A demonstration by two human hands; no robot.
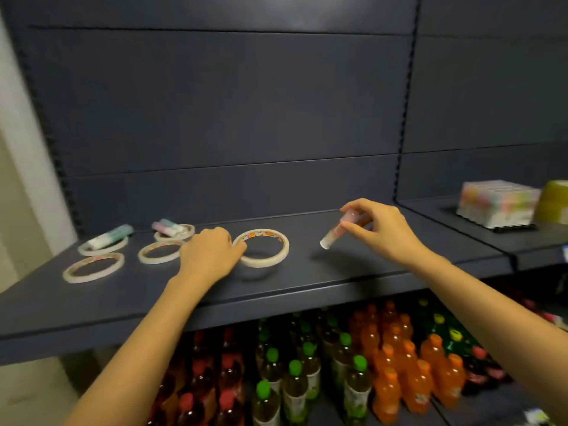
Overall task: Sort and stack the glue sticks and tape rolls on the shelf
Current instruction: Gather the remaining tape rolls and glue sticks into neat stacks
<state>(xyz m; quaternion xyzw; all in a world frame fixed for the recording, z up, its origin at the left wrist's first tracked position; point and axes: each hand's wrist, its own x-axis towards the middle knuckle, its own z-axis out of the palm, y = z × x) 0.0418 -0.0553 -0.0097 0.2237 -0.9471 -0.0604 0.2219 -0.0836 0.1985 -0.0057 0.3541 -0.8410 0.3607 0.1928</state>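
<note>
On the dark shelf [307, 281] my left hand [212, 253] grips the left edge of a cream tape roll [270, 259], which is tilted with that side raised. My right hand [381, 229] pinches a pink glue stick [341, 230], held slanted just above the shelf. Further left lie several flat tape rolls: one at the front left [93, 267], one in the middle [159, 252]. A green glue stick [110, 236] rests across another roll [103, 247]. Pink and green glue sticks [167, 227] lie on the rearmost roll [175, 233].
A pastel shrink-wrapped pack [498, 202] and a yellow-green bowl-like object [554, 201] stand on the neighbouring shelf at right. Below the shelf are rows of drink bottles [338, 373] with red, green and orange caps. A pale wall borders the left.
</note>
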